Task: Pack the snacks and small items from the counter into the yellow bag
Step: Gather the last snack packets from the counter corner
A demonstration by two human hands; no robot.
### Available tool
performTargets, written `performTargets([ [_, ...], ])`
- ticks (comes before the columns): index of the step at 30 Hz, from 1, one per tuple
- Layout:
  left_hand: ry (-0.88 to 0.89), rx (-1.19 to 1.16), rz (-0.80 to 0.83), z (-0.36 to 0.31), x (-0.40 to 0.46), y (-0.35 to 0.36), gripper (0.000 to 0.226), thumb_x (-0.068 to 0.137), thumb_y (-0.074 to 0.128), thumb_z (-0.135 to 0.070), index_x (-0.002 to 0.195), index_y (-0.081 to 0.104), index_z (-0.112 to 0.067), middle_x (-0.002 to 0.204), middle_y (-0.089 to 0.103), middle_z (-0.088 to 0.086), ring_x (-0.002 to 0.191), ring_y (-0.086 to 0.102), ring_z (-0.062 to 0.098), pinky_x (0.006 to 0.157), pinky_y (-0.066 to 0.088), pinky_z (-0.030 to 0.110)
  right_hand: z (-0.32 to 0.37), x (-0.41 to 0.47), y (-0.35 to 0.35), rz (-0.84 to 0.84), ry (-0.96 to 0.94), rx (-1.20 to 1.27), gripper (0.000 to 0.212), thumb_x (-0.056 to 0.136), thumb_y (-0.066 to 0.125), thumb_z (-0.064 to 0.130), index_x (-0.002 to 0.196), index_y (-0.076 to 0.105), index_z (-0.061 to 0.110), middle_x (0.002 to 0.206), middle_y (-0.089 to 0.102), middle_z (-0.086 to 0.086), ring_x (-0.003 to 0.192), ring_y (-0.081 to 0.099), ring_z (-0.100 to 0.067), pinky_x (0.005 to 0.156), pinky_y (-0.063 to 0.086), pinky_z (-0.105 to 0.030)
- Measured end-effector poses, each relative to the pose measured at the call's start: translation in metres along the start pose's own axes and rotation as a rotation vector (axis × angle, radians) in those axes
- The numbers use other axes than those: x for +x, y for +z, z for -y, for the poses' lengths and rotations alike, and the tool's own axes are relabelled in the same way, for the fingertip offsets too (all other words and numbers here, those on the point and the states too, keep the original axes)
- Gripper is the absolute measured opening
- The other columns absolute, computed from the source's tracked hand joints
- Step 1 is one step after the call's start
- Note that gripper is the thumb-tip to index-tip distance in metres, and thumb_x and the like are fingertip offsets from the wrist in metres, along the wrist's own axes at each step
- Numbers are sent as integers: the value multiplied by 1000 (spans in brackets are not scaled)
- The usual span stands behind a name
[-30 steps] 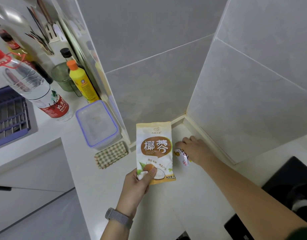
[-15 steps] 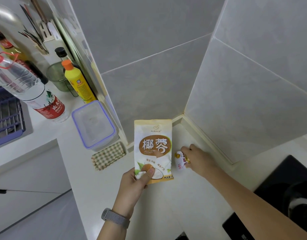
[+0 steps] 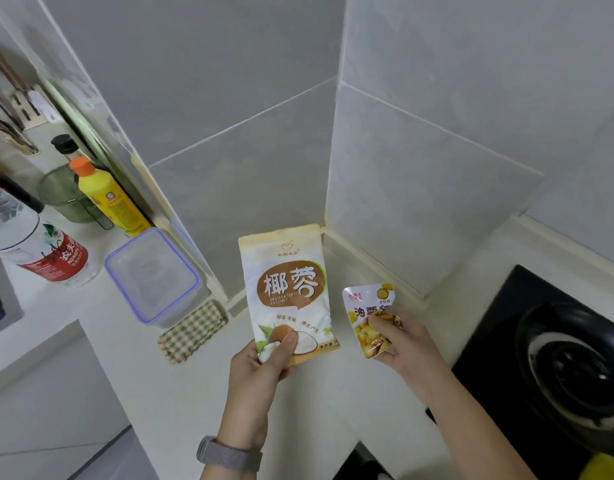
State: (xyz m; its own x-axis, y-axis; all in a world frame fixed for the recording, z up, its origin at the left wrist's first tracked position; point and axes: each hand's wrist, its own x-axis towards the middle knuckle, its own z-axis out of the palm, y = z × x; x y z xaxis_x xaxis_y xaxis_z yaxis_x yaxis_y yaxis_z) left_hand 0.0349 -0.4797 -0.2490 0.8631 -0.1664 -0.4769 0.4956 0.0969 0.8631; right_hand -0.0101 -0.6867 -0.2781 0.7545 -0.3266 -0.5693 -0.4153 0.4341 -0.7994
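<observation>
My left hand (image 3: pixel 260 368) grips the bottom edge of a white and orange packet of desiccated coconut (image 3: pixel 287 285), held upright above the white counter (image 3: pixel 132 355). Beside it, my right hand (image 3: pixel 407 344) pinches a small silver and yellow snack packet (image 3: pixel 367 308) by its lower half, lifted off the counter near the tiled corner. A yellow patch (image 3: pixel 606 467) shows at the bottom right edge; I cannot tell whether it is the bag.
A clear lidded box with a blue rim (image 3: pixel 153 275) and a checked cloth (image 3: pixel 193 332) sit left of the corner. Behind them stand a yellow bottle (image 3: pixel 108 199), a glass jar and a large water bottle (image 3: pixel 32 244). A black gas hob (image 3: pixel 558 358) lies at the right.
My right hand has picked the small packet up from the corner of the counter and brought it toward me, face up. My left hand still holds the coconut packet. The view shifted right.
</observation>
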Motion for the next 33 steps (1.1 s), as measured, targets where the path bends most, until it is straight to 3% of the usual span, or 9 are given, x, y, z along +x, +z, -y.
performTargets([
  [10, 9, 105, 182, 13, -45, 44, 11, 83, 64, -19, 90, 72, -15, 85, 76, -3, 68, 65, 0, 56, 50, 15, -6, -85, -51, -211, -183, 264, 25, 89, 60, 14, 113, 64, 13, 111, 71, -10, 103, 67, -23, 82, 56, -38],
  [15, -16, 174, 308, 24, -67, 83, 14, 82, 66, -20, 93, 71, -14, 88, 76, -3, 71, 65, 2, 58, 50, 16, -8, -128, -91, -350, -275, 336, 20, 88, 60, 13, 107, 66, 16, 104, 73, -6, 94, 71, -17, 74, 58, -32],
  [26, -71, 287, 539, 71, -136, 196, 12, 80, 68, -19, 91, 71, -15, 87, 76, 1, 74, 66, 8, 62, 48, 23, -21, -215, -210, -643, -363, 460, 15, 84, 65, 17, 99, 67, 18, 102, 73, -8, 93, 70, -18, 85, 57, -40],
  [30, -89, 301, 590, 96, -171, 237, 10, 81, 67, -17, 90, 71, -15, 84, 76, -3, 79, 65, 9, 62, 47, 21, -26, -249, -260, -706, -367, 445, 36, 70, 70, 32, 105, 65, 21, 106, 71, -5, 101, 68, -21, 89, 53, -41],
  [33, -99, 309, 638, 114, -198, 263, 8, 82, 65, -13, 87, 71, -16, 77, 76, -7, 73, 67, 5, 56, 50, 18, -31, -270, -295, -748, -383, 415, 34, 74, 69, 32, 105, 65, 22, 103, 73, -3, 99, 69, -21, 89, 55, -42],
])
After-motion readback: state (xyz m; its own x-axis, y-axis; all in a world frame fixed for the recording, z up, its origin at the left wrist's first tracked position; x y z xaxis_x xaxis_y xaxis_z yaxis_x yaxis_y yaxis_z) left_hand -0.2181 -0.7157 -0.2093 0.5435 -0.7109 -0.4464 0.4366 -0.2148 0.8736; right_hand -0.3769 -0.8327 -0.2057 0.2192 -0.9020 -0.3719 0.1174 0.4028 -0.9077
